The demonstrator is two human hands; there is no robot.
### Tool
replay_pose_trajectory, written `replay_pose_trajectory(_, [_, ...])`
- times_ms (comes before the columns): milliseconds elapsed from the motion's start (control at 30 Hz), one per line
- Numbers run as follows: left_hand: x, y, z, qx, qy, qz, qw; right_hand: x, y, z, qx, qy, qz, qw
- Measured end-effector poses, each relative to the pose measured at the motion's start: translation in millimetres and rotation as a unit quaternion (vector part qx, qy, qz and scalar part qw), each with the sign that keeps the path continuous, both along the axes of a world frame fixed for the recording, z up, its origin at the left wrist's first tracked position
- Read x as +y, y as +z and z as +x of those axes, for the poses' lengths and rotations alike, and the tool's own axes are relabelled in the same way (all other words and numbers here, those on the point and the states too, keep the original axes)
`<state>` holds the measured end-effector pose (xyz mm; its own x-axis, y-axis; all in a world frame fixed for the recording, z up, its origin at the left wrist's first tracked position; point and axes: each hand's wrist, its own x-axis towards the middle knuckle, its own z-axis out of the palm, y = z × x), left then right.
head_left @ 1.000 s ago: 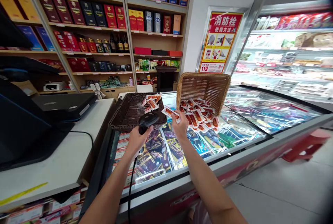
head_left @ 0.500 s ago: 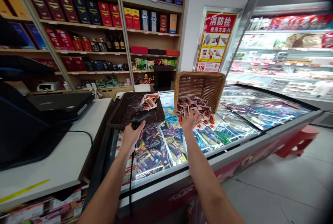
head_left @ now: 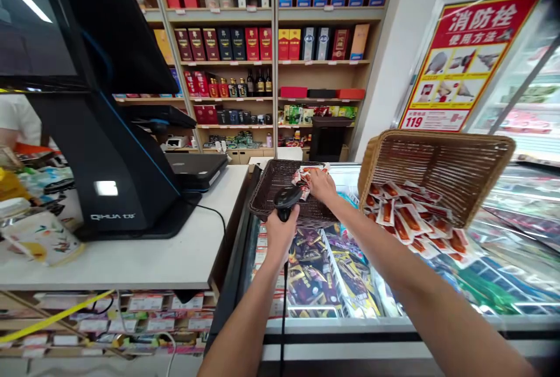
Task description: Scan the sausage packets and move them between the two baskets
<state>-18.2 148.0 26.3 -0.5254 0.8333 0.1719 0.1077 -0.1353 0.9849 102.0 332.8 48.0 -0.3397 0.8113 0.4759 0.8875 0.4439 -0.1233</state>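
My left hand (head_left: 281, 229) is closed around the grip of a black barcode scanner (head_left: 289, 195), its cable hanging down. Over the dark brown woven basket (head_left: 273, 181), my right hand (head_left: 322, 184) has its fingers curled on wrapped sausages (head_left: 305, 174) in white-and-red packs. The hand partly covers these packs. To the right, a light brown wicker basket (head_left: 433, 155) lies tipped toward me, with several more wrapped sausages (head_left: 406, 219) spilling to its lower edge. Both baskets rest on the glass-topped freezer.
A chest freezer (head_left: 306, 323) holds colourful frozen packs beneath the baskets. The white counter (head_left: 170, 260) on the left carries a black checkout terminal (head_left: 109, 167). Behind stand shelves (head_left: 231, 63) of boxes and bottles. Part of another person (head_left: 20, 120) shows at far left.
My right hand has moved left from the light wicker basket to the dark basket. My left hand still holds the scanner. The view has turned left and come closer.
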Motion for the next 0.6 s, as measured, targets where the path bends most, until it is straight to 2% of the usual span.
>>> replay_pose_trajectory(167, [1.1, -2.6, -0.5, 0.021, 0.003, -0.014, 1.000, 37.0, -4.7, -22.8, -0.124, -0.040, -0.114, 0.985])
replay_pose_trajectory(367, [4.7, 1.0, -1.4, 0.027, -0.003, -0.030, 0.999, 43.3, -0.6, -27.0, -0.129, -0.059, -0.111, 0.984])
replay_pose_trajectory(500, [3.8, 4.6, -1.0, 0.041, -0.004, -0.047, 0.998, 34.2, 12.4, -27.5, -0.044, -0.052, -0.123, 0.990])
replay_pose_trajectory(600, [3.3, 5.7, -0.2, 0.039, 0.001, -0.049, 0.998, 19.6, 26.8, -17.9, 0.018, -0.047, -0.109, 0.993])
